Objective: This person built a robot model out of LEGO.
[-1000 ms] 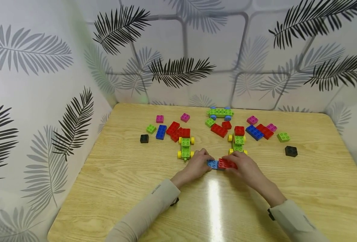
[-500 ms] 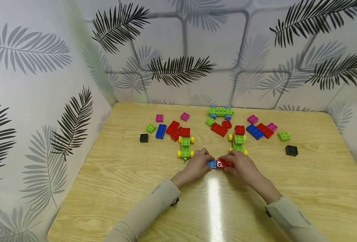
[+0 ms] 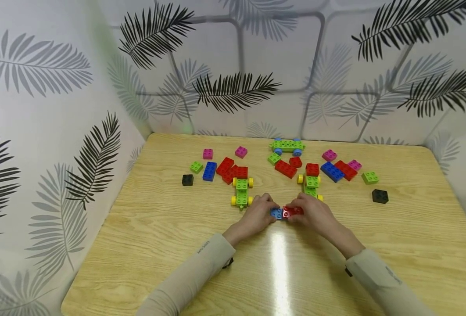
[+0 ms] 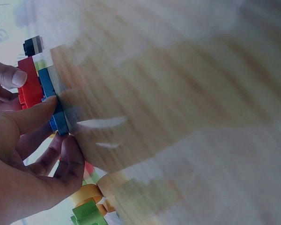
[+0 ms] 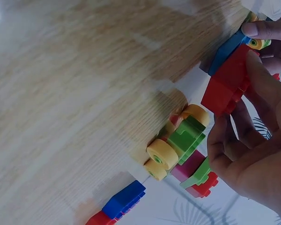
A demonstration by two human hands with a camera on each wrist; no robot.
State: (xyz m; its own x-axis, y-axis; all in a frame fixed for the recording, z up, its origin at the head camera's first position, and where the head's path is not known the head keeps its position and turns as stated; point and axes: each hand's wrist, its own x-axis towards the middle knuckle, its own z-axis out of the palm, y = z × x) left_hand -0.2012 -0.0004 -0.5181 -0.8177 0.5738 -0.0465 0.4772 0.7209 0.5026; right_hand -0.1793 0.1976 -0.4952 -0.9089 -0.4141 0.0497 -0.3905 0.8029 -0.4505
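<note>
Low over the table in front, my left hand (image 3: pixel 258 213) pinches the left end of a light blue toy brick (image 3: pixel 276 213) between thumb and fingers. My right hand (image 3: pixel 316 212) grips a red toy brick (image 3: pixel 292 211), which sits over the right part of the blue one. From the left wrist, the blue brick (image 4: pixel 62 123) looks flat and thin, studs toward the taller red brick (image 4: pixel 33 89). In the right wrist view the red brick (image 5: pixel 227 84) lies against the blue brick (image 5: pixel 225 51), fingers at its side and end. My right fingers hide its right end.
Two green wheeled bases with yellow wheels stand just beyond my hands, a left base (image 3: pixel 241 184) and a right base (image 3: pixel 312 181). A green base with blue wheels (image 3: pixel 287 145) is farther back. Loose bricks flank them, including black bricks (image 3: pixel 187 180) and blue bricks (image 3: pixel 209 171).
My right hand has moved slightly left with the red brick, which now covers a little more of the blue brick. My left hand has stayed in place.
</note>
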